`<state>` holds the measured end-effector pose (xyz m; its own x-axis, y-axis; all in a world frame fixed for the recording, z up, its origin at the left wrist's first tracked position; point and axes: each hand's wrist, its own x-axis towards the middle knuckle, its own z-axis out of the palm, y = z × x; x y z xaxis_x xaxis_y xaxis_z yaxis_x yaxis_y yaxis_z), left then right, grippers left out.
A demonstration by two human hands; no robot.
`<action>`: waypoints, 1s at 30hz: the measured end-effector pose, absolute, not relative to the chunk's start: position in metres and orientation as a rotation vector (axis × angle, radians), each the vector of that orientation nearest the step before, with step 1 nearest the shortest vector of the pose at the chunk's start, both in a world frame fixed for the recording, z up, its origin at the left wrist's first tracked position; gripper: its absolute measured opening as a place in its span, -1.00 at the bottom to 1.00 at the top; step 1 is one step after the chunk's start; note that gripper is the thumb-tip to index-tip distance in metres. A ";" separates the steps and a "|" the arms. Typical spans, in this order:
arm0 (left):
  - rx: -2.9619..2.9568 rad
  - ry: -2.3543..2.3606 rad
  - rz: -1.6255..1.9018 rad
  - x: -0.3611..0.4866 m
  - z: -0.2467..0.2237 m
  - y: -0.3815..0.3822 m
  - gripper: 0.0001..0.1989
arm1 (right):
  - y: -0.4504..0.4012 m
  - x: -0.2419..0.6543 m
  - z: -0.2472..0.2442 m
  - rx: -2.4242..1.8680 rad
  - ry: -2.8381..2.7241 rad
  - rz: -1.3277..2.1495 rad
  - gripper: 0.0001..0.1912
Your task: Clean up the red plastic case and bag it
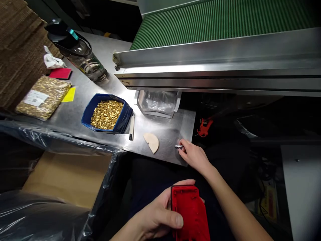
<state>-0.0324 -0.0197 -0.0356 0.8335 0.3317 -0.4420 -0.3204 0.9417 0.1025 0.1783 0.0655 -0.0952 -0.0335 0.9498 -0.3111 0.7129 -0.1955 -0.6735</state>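
Low in the view, my left hand (159,212) is closed round a red plastic shell (192,214) with a dark edge, thumb lying on its inner face. My right hand (194,155) pinches a small shiny metal piece (177,146) over the near right corner of the metal bench (168,134); its exact kind is too small to tell. A pale half-round disc (151,142) lies left of that hand. Further left is a white pen-like tool (131,127) beside a blue bin (87,115) of small brass-coloured parts (106,115).
A green ribbed conveyor (213,20) with a metal rail (218,57) runs overhead of a clear bin (160,114). A water bottle (86,62) and bagged brass parts (45,97) stand left. A lined cardboard box (67,174) is nearer. An orange clamp-like tool (205,127) sits right.
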 end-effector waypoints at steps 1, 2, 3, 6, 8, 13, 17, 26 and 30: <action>0.023 0.481 0.336 -0.032 -0.036 -0.019 0.10 | 0.060 0.183 -0.091 -1.957 -1.738 1.068 -0.90; 0.024 0.496 0.328 -0.032 -0.037 -0.019 0.11 | 0.053 0.187 -0.084 -1.966 -1.695 1.080 -0.85; 0.026 0.515 0.322 -0.031 -0.037 -0.019 0.13 | 0.047 0.193 -0.075 -1.960 -1.624 1.111 -0.77; 0.058 0.568 0.317 -0.030 -0.036 -0.020 0.16 | 0.020 0.206 -0.035 -1.904 -1.380 1.288 -0.63; 0.124 0.577 0.335 -0.028 -0.035 -0.021 0.13 | -0.002 0.209 -0.006 -1.886 -1.364 1.400 -0.69; 0.226 0.612 0.335 -0.020 -0.030 -0.018 0.04 | -0.044 0.187 0.026 -1.748 -1.670 1.231 -0.85; 0.269 0.604 0.298 -0.014 -0.025 -0.013 -0.06 | -0.052 0.173 0.015 -1.669 -1.787 1.020 -0.83; 0.299 0.614 0.289 -0.008 -0.025 -0.013 -0.06 | -0.052 0.179 0.009 -1.598 -1.920 0.905 -0.77; 0.345 0.576 0.261 -0.006 -0.023 -0.009 -0.10 | -0.050 0.183 0.012 -1.568 -2.027 0.779 -0.80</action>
<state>-0.0059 -0.0088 -0.0233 0.8087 0.3340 -0.4842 -0.1436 0.9104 0.3881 0.1833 -0.0503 0.0117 -0.2453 0.9693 0.0152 0.7093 0.1901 -0.6787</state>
